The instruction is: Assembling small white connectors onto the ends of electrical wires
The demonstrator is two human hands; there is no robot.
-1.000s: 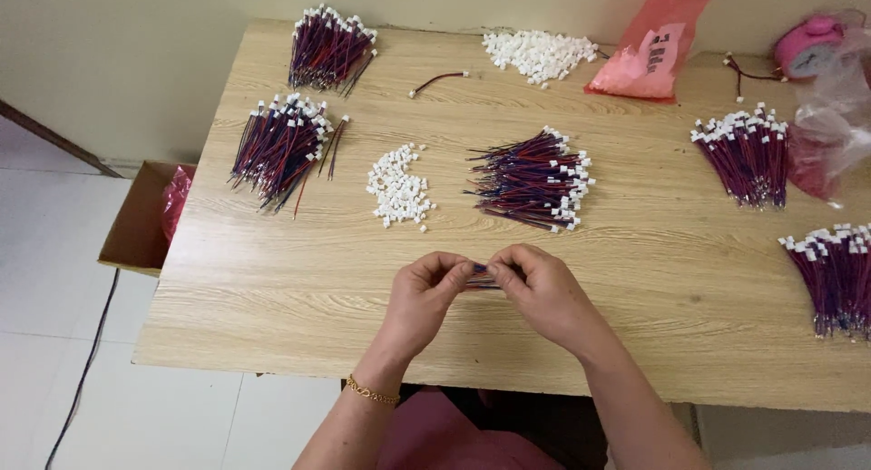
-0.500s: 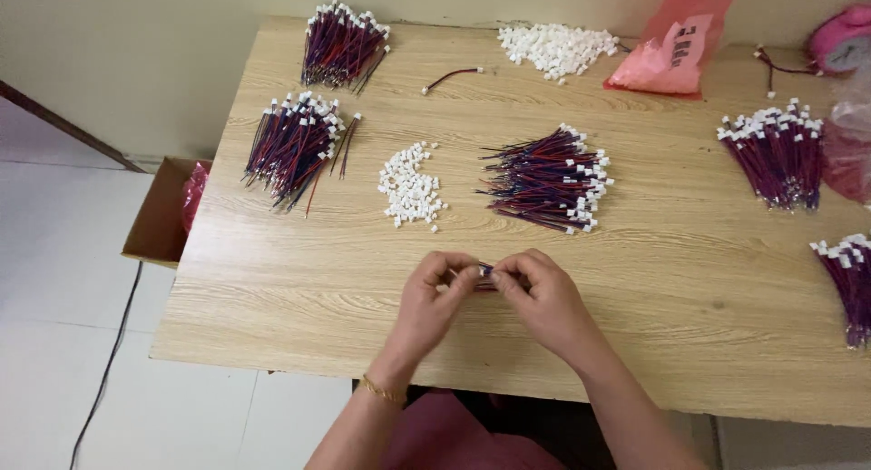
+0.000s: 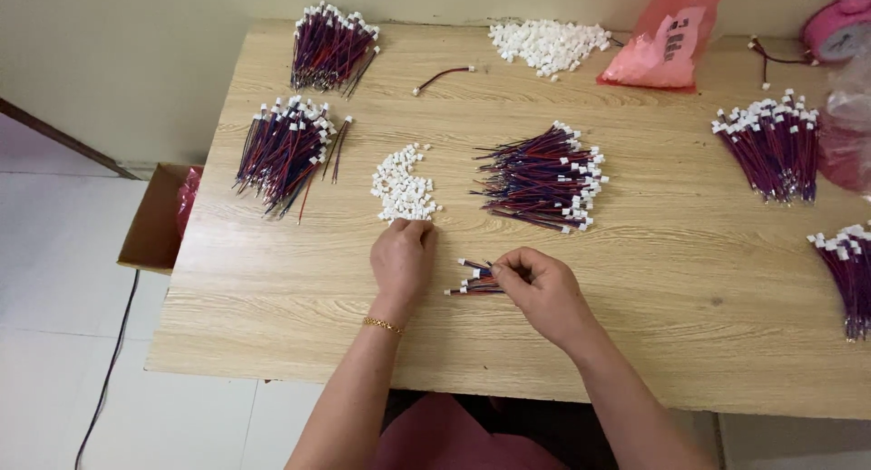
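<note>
Spreading across the wooden counter are bundles of red-and-dark wires. The middle bundle lies just beyond both hands. The right hand pinches a few short wires between thumb and fingers, their ends pointing left toward the left hand. That hand lies palm down, fingers curled onto the near edge of the small white connector pile.
</note>
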